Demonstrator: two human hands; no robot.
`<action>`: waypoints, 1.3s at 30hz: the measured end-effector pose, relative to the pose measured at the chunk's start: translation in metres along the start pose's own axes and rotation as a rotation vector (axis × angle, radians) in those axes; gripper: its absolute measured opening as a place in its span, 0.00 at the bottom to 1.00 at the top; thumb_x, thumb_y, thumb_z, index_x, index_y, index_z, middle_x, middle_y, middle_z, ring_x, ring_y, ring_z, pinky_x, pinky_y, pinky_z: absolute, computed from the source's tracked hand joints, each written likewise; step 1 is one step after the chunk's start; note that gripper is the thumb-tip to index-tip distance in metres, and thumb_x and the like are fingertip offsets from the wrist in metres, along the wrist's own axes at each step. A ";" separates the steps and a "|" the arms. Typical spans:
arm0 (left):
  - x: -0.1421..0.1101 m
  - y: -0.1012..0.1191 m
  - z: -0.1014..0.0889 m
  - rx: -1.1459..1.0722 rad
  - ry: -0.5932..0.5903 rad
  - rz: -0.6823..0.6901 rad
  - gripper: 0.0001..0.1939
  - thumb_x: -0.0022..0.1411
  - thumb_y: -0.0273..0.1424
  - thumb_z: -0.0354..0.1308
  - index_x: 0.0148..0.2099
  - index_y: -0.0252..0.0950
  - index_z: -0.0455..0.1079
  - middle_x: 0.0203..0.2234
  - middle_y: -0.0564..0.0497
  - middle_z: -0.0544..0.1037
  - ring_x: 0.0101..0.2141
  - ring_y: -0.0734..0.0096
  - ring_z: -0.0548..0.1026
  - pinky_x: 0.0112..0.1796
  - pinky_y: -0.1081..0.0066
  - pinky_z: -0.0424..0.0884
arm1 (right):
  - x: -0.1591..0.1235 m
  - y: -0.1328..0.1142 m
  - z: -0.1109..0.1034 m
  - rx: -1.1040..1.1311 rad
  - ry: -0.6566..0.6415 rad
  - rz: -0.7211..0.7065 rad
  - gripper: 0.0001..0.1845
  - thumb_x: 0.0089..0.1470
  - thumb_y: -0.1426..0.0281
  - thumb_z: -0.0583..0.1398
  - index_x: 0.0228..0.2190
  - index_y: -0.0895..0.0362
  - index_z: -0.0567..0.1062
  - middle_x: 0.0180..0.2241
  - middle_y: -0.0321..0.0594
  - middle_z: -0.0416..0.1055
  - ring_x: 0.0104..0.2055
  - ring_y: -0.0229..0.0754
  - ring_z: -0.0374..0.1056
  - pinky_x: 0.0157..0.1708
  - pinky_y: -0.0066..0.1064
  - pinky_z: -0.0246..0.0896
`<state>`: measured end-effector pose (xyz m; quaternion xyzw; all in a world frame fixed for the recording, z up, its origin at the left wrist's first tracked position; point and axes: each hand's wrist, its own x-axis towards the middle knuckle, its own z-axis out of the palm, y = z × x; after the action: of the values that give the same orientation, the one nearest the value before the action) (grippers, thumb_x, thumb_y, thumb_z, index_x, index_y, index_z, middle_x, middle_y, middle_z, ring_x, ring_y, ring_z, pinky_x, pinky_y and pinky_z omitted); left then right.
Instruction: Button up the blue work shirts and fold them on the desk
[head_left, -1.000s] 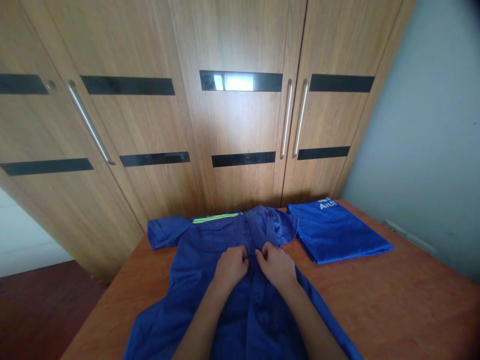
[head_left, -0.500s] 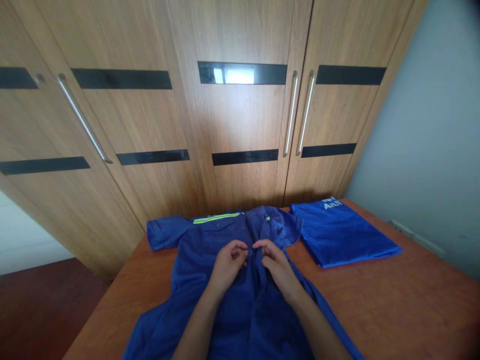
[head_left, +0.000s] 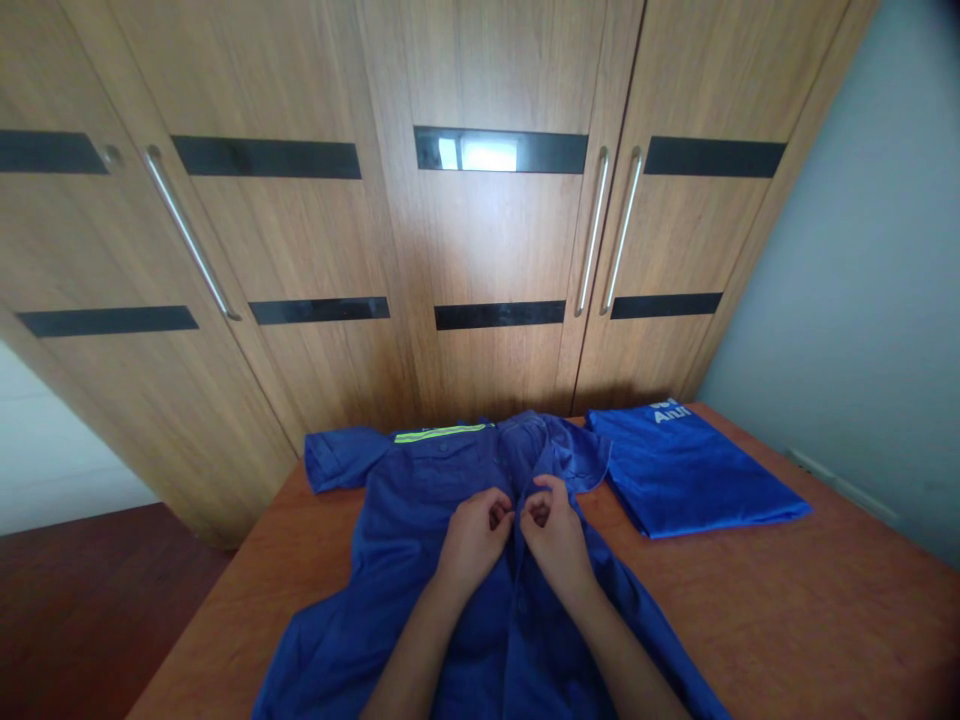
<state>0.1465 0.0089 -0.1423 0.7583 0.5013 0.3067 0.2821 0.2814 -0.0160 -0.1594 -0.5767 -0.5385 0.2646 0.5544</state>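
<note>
A dark blue work shirt (head_left: 420, 540) lies front side up, with short sleeves and a yellow-green reflective strip (head_left: 439, 433) across its chest. Over the middle of its front opening, my left hand (head_left: 474, 532) pinches the cloth on the left of the placket, thumb and fingertips together. Just to the right, my right hand (head_left: 553, 535) is closed with thumb and forefinger on the placket edge (head_left: 519, 580). The two hands' fingertips almost meet, and they cover whatever button or buttonhole is between them.
A folded bright blue cloth (head_left: 690, 475) with white lettering lies on the brown wooden table (head_left: 780, 600) to the right. Behind the table stands a wooden wardrobe (head_left: 495, 370) with metal handles and black strips. A pale wall (head_left: 847, 330) rises at right.
My right hand has closed from a looser pose onto the placket edge, and the fingertips of both hands have come closer together. The view has shifted slightly.
</note>
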 end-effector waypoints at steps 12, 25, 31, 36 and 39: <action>-0.005 0.000 0.007 0.098 0.002 -0.022 0.08 0.53 0.22 0.54 0.32 0.39 0.72 0.26 0.52 0.77 0.29 0.69 0.73 0.30 0.73 0.60 | 0.003 -0.002 -0.005 0.007 -0.007 0.070 0.11 0.47 0.68 0.55 0.31 0.57 0.76 0.26 0.37 0.74 0.29 0.43 0.69 0.32 0.32 0.64; 0.002 0.008 -0.002 -0.306 0.275 -0.077 0.08 0.56 0.35 0.56 0.34 0.36 0.72 0.25 0.52 0.76 0.28 0.70 0.72 0.30 0.74 0.66 | 0.005 -0.008 -0.009 0.191 0.054 0.036 0.14 0.52 0.60 0.57 0.32 0.57 0.75 0.29 0.39 0.73 0.32 0.43 0.68 0.35 0.32 0.64; 0.005 0.005 -0.002 -0.417 0.278 -0.078 0.09 0.56 0.37 0.57 0.34 0.36 0.71 0.24 0.52 0.76 0.27 0.70 0.73 0.29 0.74 0.67 | 0.004 -0.012 -0.010 0.225 0.069 0.042 0.16 0.53 0.57 0.57 0.34 0.57 0.75 0.31 0.40 0.74 0.34 0.43 0.68 0.36 0.32 0.64; 0.003 0.008 -0.003 -0.393 0.253 -0.061 0.08 0.56 0.35 0.56 0.34 0.36 0.70 0.25 0.52 0.77 0.28 0.69 0.75 0.30 0.73 0.68 | 0.005 -0.008 -0.010 0.252 0.063 0.059 0.17 0.53 0.57 0.58 0.35 0.57 0.75 0.33 0.41 0.75 0.35 0.44 0.69 0.38 0.34 0.65; 0.001 0.011 -0.004 -0.351 0.226 -0.041 0.07 0.57 0.34 0.56 0.34 0.37 0.71 0.25 0.52 0.77 0.28 0.69 0.75 0.31 0.73 0.68 | 0.005 -0.006 -0.010 0.275 0.045 0.076 0.17 0.53 0.57 0.58 0.35 0.57 0.75 0.34 0.42 0.76 0.38 0.45 0.71 0.42 0.36 0.65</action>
<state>0.1502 0.0063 -0.1315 0.6479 0.4839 0.4667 0.3580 0.2898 -0.0158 -0.1496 -0.5210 -0.4624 0.3437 0.6298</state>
